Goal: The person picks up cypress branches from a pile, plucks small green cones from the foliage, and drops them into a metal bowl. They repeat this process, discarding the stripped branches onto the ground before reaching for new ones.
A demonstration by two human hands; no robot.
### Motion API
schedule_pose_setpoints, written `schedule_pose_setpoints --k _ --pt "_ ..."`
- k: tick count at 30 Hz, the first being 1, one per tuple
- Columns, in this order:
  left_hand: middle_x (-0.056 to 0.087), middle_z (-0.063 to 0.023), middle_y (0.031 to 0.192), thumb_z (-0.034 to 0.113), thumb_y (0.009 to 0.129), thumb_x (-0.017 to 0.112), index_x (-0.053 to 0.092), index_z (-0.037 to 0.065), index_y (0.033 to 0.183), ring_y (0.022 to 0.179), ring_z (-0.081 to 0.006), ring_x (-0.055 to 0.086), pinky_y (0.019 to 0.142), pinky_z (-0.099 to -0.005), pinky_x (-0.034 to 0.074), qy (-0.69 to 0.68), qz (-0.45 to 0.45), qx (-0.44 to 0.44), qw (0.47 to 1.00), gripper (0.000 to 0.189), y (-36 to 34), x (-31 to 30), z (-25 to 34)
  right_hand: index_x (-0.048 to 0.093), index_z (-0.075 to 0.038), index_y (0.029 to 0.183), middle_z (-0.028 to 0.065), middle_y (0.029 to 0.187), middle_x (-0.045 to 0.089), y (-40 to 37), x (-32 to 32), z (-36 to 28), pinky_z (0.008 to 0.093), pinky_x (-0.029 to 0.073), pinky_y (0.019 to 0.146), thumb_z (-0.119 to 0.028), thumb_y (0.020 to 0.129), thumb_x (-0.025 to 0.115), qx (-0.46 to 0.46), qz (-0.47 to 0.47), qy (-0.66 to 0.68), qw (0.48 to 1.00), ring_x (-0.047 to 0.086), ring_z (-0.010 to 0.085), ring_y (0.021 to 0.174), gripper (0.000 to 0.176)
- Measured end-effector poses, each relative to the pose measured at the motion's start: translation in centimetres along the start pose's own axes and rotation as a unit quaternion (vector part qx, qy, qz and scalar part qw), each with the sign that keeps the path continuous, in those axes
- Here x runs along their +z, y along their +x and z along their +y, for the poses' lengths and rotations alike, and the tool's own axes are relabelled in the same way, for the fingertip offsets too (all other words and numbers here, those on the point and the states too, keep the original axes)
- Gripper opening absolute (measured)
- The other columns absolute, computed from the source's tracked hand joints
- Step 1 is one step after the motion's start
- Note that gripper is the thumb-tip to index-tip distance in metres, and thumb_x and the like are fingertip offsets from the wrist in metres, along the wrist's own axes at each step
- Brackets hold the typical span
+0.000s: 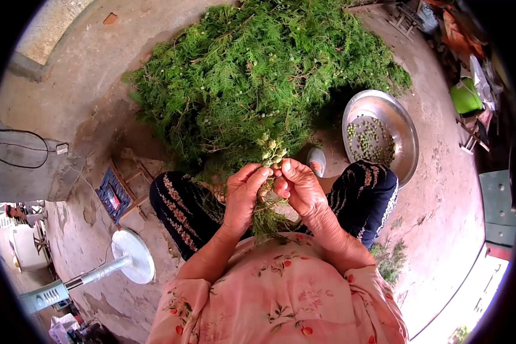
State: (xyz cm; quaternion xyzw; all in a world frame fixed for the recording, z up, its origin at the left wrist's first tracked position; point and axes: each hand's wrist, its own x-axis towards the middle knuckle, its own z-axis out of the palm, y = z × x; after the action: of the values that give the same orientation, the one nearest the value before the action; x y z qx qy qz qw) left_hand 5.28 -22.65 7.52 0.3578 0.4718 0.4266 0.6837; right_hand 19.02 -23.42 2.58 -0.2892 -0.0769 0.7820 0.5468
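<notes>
My left hand (245,194) is closed round an evergreen sprig (268,221), whose feathery lower end hangs down in front of my shirt. Pale green cones (271,150) cluster at the sprig's top, just above my fingertips. My right hand (301,188) meets the left one there, thumb and forefinger pinched at the base of the cluster. Whether a single cone sits between those fingertips is hidden. Beyond both hands rises a big heap of cut evergreen branches (241,86). To the right, a metal basin (405,129) holds many small green cones (370,137).
A low wooden stool (116,195) stands on the left, near a floor fan's round white base (133,256). Loose greenery (389,261) lies on the concrete floor by my right leg. A bright green container (466,96) and other clutter line the right side.
</notes>
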Motion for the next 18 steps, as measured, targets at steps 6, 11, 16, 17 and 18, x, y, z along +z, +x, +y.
schedule_pose_setpoints --k 6,11,16,17,18 --pt "0.049 0.0037 0.065 0.009 0.086 0.057 0.060 0.000 0.090 0.055 -0.0030 0.037 0.048 -0.0179 0.033 0.178 0.061 0.122 0.974 0.011 1.0 -0.8 -2.3 0.056 -0.003 0.094 0.0051 0.076 0.059 -0.9 1.8 -1.8 0.0210 0.041 0.050 -0.015 0.084 0.061 -0.020 0.046 -0.060 0.997 0.055 0.0109 0.059 0.017" --pt "0.048 -0.0012 0.060 0.004 0.083 0.059 0.059 -0.001 0.091 0.054 -0.0048 0.039 0.046 -0.0208 0.036 0.286 0.087 0.241 0.923 0.010 1.4 -0.1 -3.3 0.058 -0.005 0.083 -0.0026 0.061 0.053 -0.7 2.5 -0.6 0.0162 0.036 0.046 -0.030 0.079 0.067 -0.069 0.119 -0.291 0.947 0.046 0.0044 0.049 0.027" --pt "0.051 -0.0066 0.061 0.004 0.081 0.060 0.060 -0.002 0.094 0.054 -0.0059 0.041 0.048 -0.0215 0.038 0.326 0.063 0.270 0.904 0.014 1.4 -0.3 -3.4 0.058 -0.005 0.081 -0.0030 0.061 0.052 -0.5 2.6 -0.3 0.0171 0.034 0.044 -0.029 0.079 0.067 -0.071 0.153 -0.281 0.945 0.044 0.0044 0.047 0.025" --pt "0.051 -0.0070 0.061 0.004 0.081 0.060 0.060 -0.002 0.094 0.054 -0.0061 0.042 0.048 -0.0218 0.039 0.320 0.063 0.261 0.909 0.014 1.3 -0.3 -3.3 0.058 -0.006 0.081 -0.0030 0.062 0.053 -0.5 2.4 -0.2 0.0173 0.034 0.043 -0.028 0.080 0.066 -0.076 0.141 -0.279 0.947 0.043 0.0044 0.047 0.024" --pt "0.051 -0.0070 0.061 0.004 0.081 0.060 0.060 -0.002 0.094 0.054 -0.0061 0.042 0.048 -0.0218 0.039 0.320 0.062 0.260 0.909 0.014 1.2 -0.3 -3.2 0.058 -0.006 0.081 -0.0030 0.062 0.053 -0.5 2.1 -0.3 0.0173 0.034 0.043 -0.028 0.080 0.066 -0.076 0.142 -0.279 0.947 0.043 0.0044 0.047 0.024"
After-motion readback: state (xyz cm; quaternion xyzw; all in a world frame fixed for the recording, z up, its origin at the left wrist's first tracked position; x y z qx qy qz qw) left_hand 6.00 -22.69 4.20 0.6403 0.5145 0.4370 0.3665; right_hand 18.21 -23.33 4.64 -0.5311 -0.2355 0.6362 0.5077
